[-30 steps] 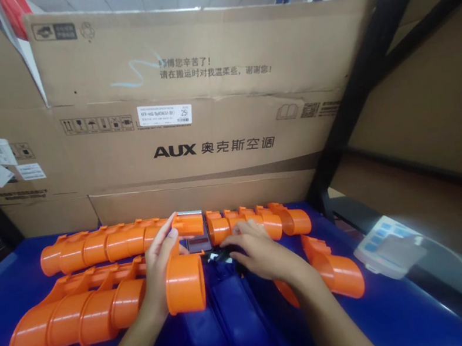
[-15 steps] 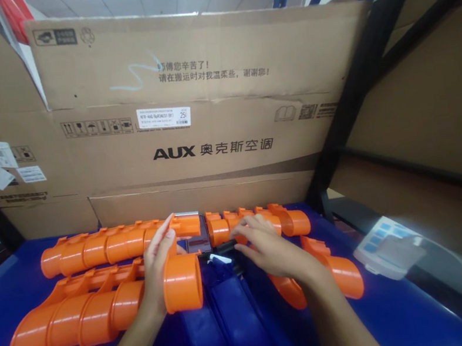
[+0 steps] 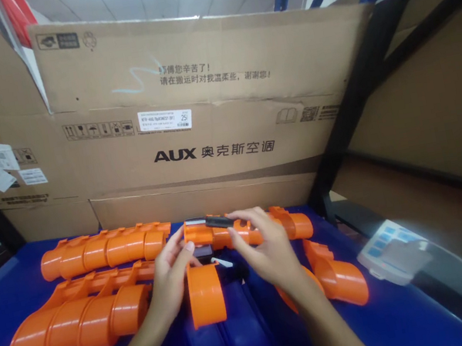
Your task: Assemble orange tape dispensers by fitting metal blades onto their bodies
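Note:
My left hand (image 3: 172, 273) grips an orange plastic part (image 3: 207, 296), with a round collar below and a narrower bracket-like piece at the top. In my right hand (image 3: 268, 244), a black-handled tool (image 3: 219, 221) is pinched between thumb and fingers. It lies level at the part's upper edge. A grey ribbed strip (image 3: 195, 221) shows in line with the tool; I cannot tell whether it belongs to the tool. Below my hands are a dark box-like object (image 3: 203, 252) and a small white piece (image 3: 222, 262), both partly hidden.
Orange parts lie in two rows at left (image 3: 82, 321), with more behind (image 3: 298, 225) and at right (image 3: 346, 281). A white device with a cable (image 3: 395, 254) sits on the blue surface (image 3: 399, 316). Behind stands a cardboard panel (image 3: 224, 186); a black post (image 3: 331, 161) rises at right.
My left hand has shifted right and turned the orange part. My right hand has lifted the black-handled tool from below up to the part's upper edge.

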{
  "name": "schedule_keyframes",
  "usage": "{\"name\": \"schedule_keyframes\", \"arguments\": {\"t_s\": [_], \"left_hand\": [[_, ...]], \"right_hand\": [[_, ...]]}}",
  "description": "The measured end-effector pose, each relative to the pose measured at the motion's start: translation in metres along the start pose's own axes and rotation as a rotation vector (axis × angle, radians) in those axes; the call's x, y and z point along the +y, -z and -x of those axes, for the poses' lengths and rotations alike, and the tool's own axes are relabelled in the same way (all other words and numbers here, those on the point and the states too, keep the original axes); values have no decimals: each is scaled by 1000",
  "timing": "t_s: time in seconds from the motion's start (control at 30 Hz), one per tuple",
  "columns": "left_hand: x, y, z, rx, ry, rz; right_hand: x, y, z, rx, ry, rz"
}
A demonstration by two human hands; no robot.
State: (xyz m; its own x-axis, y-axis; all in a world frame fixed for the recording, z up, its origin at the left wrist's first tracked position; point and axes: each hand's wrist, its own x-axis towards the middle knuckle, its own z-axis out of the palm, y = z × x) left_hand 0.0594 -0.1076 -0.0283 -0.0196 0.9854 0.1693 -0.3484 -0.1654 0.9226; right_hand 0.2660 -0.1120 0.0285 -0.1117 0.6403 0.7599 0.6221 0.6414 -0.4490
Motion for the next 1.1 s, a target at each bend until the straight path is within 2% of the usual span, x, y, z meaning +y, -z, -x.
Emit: {"name": "schedule_keyframes", "arguments": {"t_s": [0.2,0.4,0.6,0.77,0.9,0.97,1.1], "left_hand": [[-4,-2,-2,-73,-93,-60],[-5,0,-2,-100,-80,-85],[-6,0,-3,-125,-62,-64],[-1,-3,-1,-116,-39,1],[10,-6,3,-35,-3,78],[15,-6,3,29,22,109],[19,-4,2,67,48,162]], "right_hand": [[-8,-13,4,-64,67,10],[-5,-17,5,-77,102,2],[-4,-21,6,-70,71,-30],[-5,-22,5,-130,45,-102],[1,-14,3,-147,-23,-128],[9,-8,2,-196,-69,-87],[24,5,6,-446,-72,63]]}}
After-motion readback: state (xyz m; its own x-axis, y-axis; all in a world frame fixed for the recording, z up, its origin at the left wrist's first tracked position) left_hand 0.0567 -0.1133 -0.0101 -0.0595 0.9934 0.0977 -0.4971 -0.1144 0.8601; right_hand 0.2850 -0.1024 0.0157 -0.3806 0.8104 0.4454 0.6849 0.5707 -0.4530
